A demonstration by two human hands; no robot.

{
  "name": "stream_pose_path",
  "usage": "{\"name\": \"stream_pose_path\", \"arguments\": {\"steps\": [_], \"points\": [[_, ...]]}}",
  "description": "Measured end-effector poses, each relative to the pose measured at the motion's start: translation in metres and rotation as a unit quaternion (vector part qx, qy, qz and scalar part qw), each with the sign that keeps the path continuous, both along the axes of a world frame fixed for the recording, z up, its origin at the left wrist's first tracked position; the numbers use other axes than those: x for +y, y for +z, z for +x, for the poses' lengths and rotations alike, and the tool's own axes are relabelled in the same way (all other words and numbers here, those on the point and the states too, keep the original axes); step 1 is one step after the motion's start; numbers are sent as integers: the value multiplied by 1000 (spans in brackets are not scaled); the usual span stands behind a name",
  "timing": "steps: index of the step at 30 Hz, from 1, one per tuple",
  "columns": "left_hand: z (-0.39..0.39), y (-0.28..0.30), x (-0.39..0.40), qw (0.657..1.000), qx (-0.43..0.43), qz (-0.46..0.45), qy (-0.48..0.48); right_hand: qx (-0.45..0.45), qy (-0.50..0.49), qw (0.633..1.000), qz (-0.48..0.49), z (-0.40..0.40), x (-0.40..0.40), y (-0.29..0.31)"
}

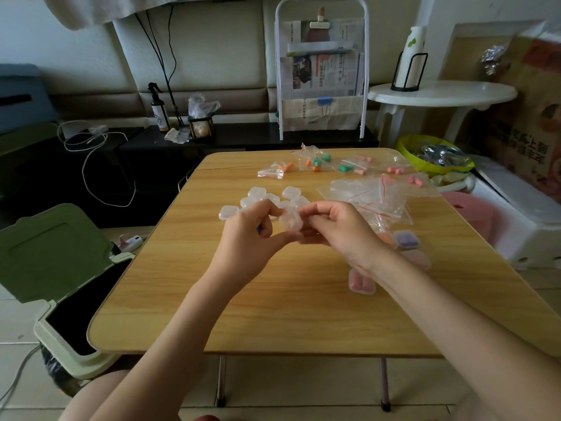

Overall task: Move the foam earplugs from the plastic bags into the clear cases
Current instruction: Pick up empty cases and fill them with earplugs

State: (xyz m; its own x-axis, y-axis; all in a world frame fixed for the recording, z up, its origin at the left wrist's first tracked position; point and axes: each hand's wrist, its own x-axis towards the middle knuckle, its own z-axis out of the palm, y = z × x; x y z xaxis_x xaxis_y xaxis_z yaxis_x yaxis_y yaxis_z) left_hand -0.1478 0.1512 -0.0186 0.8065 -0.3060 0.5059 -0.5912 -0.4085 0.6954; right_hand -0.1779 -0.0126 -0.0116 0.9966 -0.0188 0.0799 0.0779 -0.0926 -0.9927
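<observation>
Counter (303,299) is carrying everything. Full bags (315,162) are lying along the far edge, right of centre, well apart from both hands; right hand (340,232) is sitting nearer them. Empty cases (261,199) are clustering just behind left hand (252,238). Filled cases (405,240) are sitting by the right wrist. Both hands are pinching one clear case (290,219) between them, fingers curled round it, above mid-counter. Can't tell whether its lid is open or what's inside.
</observation>
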Motion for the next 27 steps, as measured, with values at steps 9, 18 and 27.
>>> {"name": "stream_pose_path", "arguments": {"steps": [9, 18, 27], "points": [[0, -4, 3, 999, -9, 38, -6, 27, 37, 998, -40, 2, -2, -2], [-1, -1, 4, 999, 3, 28, -19, 68, 99, 982, 147, 3, -3, -3], [1, 6, 3, 984, 147, -94, -19, 27, 135, 963, 230, 2, -9, 6]]}}
